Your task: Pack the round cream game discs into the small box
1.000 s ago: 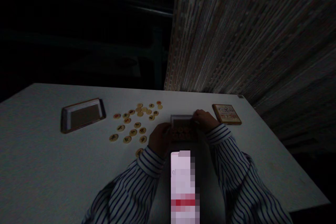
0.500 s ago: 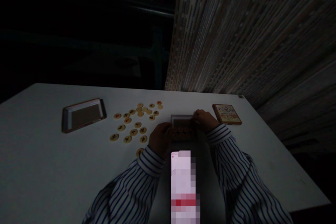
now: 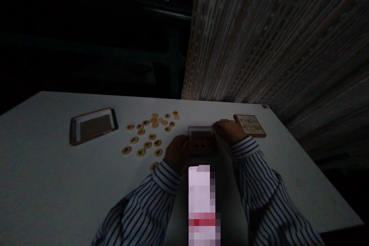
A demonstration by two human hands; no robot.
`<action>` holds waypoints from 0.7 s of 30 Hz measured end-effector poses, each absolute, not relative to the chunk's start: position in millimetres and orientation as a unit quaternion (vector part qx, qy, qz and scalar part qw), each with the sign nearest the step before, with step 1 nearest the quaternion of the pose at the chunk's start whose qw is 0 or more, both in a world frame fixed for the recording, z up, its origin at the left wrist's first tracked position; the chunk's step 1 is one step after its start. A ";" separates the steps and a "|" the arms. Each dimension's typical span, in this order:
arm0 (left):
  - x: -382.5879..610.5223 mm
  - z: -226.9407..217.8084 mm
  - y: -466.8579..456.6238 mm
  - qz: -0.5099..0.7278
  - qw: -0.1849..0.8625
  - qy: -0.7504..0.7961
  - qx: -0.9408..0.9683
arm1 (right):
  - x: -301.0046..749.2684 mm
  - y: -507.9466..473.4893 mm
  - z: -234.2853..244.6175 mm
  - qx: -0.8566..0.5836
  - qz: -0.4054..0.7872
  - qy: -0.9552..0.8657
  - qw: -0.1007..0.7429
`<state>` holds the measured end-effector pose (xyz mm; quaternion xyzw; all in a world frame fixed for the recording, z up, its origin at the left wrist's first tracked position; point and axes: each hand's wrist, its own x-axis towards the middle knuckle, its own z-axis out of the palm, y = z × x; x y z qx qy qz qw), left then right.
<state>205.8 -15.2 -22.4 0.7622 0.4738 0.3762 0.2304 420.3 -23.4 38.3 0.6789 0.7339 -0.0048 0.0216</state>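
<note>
A small open box (image 3: 201, 128) lies on the white table in front of me, with xiangqi pieces (image 3: 200, 149) in rows at its near end. My left hand (image 3: 177, 150) is closed with its fingers curled at the box's left wall. At the far right corner, the bent fingers of my right hand (image 3: 229, 130) grip the box edge. Shadow hides most of the fingertips. Left of the box, several loose round xiangqi pieces (image 3: 147, 145) with black or red characters are scattered; a few show no marking.
An open, shallow box lid (image 3: 93, 125) lies at the left. A patterned closed box (image 3: 249, 125) is at the right, beyond my right hand. A lit phone (image 3: 198, 196) lies between my forearms. A string curtain (image 3: 230, 38) hangs behind the white table (image 3: 72, 192).
My right hand has shifted slightly to the right, its fingers now nearer the box's outer corner. My left hand and the loose pieces stay nearly where they were.
</note>
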 end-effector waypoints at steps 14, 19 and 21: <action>205.1 -33.7 -17.1 0.356 0.215 0.413 0.810 | 419.9 -26.8 33.3 0.712 -0.078 0.696 0.059; 204.5 -33.1 -19.0 0.346 0.229 0.421 0.807 | 419.4 -26.4 32.7 0.709 -0.086 0.698 0.058; 204.1 -32.3 -19.0 0.343 0.232 0.418 0.808 | 419.3 -26.6 32.7 0.708 -0.084 0.699 0.061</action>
